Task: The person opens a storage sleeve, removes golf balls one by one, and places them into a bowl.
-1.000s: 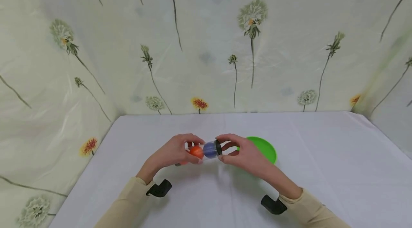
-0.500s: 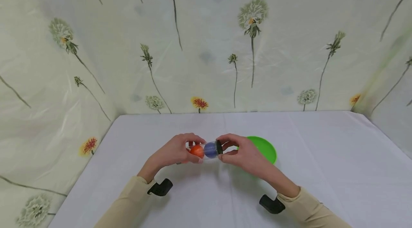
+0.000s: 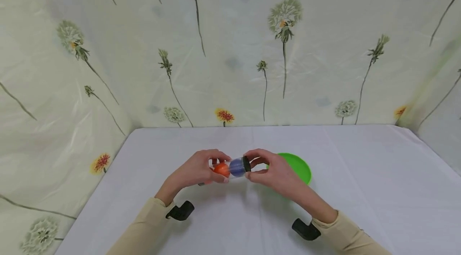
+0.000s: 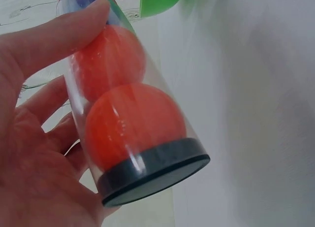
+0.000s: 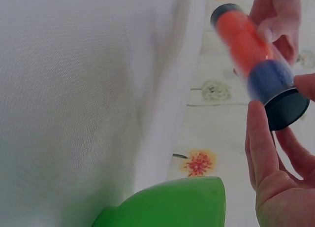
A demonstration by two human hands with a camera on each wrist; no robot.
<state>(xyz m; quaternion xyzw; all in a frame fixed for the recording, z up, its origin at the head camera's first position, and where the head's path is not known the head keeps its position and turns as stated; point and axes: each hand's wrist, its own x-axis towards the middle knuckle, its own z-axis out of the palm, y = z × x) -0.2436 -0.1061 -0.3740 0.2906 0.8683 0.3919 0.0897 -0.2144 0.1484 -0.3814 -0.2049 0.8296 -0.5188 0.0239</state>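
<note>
Both hands hold a clear tube (image 4: 162,106) above the table. Two orange balls (image 4: 135,123) and one blue ball (image 5: 269,80) sit inside it in a row. My left hand (image 3: 194,169) grips the tube around its orange part, thumb on one side and fingers on the other. At the right end, my right hand (image 3: 277,171) pinches the tube by its black cap (image 5: 287,109), between thumb and fingertips. A second black cap (image 4: 155,170) closes the left end, below the lower orange ball. In the head view, the left hand hides much of the orange section.
A green bowl (image 3: 299,167) stands on the white-covered table (image 3: 360,191), just behind and partly hidden by the right hand. A curtain printed with dandelions (image 3: 230,47) hangs behind the table's far edge and along its sides. Black mounts (image 3: 181,211) sit at both wrists.
</note>
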